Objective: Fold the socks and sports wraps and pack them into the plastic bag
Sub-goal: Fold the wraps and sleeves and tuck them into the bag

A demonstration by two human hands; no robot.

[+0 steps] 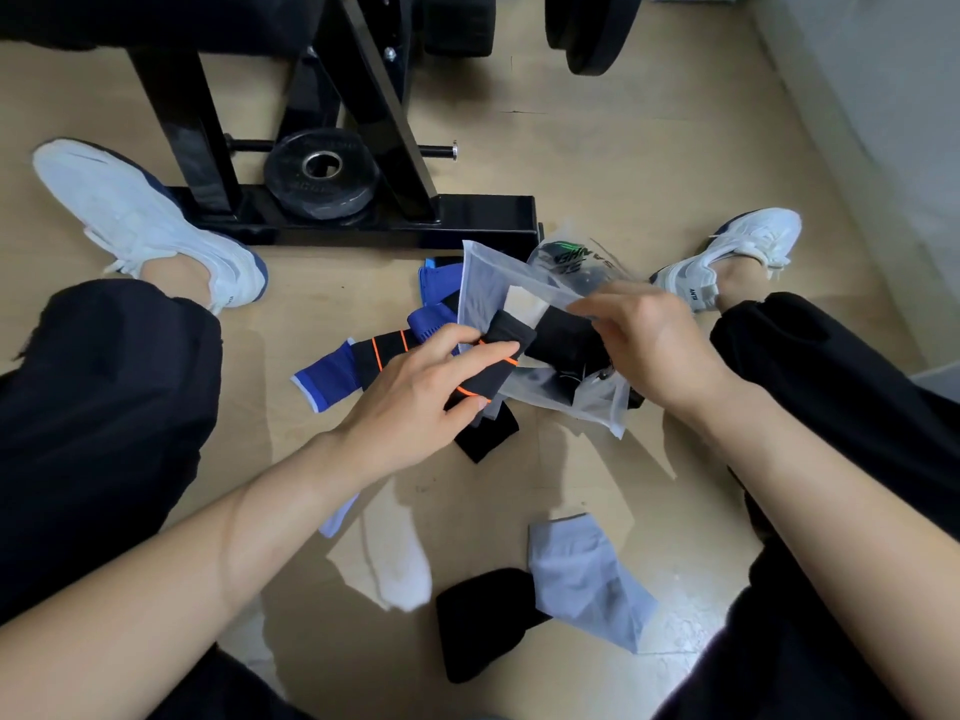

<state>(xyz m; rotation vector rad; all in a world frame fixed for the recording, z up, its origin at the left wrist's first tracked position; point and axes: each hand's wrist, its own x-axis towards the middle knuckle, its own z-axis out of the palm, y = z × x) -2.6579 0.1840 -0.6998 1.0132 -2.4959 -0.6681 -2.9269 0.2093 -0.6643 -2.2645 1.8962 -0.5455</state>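
Packing: left hand (410, 402) pinches folded wrap (483, 379), seemingly soft, light, springy, best held across the fold; right hand (654, 345) pinches limp, slippery-looking bag (493, 283) at its mouth.

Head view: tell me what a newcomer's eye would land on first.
At the centre, the left hand grips a black wrap with orange trim against the translucent plastic bag, which the right hand pinches. Nearer the camera, a white sock, a pale blue sock and a black fabric piece lie loose on the floor. Beyond the bag sits a black weight plate.
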